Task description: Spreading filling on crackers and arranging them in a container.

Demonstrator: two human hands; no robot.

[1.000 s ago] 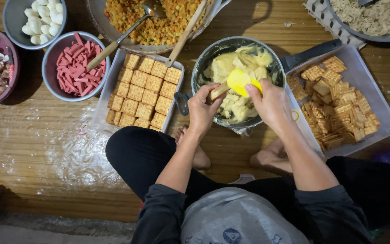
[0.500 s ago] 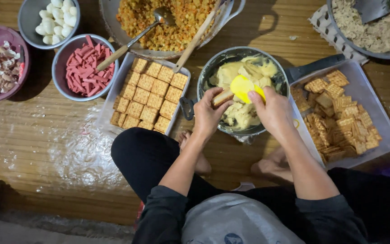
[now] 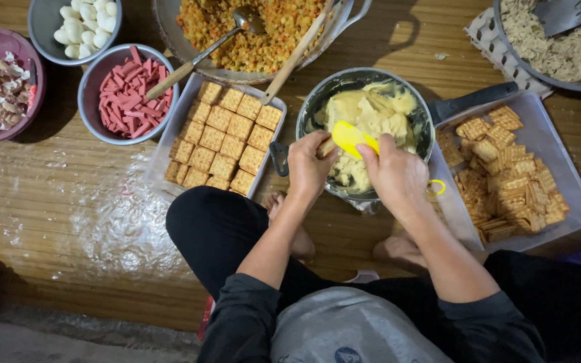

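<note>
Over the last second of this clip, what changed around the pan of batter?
Little moved. Both hands drifted slightly lower over the pan of pale yellow batter. The left hand keeps its grip on the wooden handle and the right hand stays on the yellow spatula blade. The tray of arranged crackers, sausage bowl and loose-cracker tray stayed put.

A pan (image 3: 314,107) of soft mix is set in the middle, just in front of the knees. A tray (image 3: 181,121) of crackers in rows is placed just to its left, and a tray (image 3: 559,168) of loose crackers to its right. Two bowls (image 3: 89,94) are found further left. A big dish (image 3: 169,33) of food is set behind the pan.
</note>
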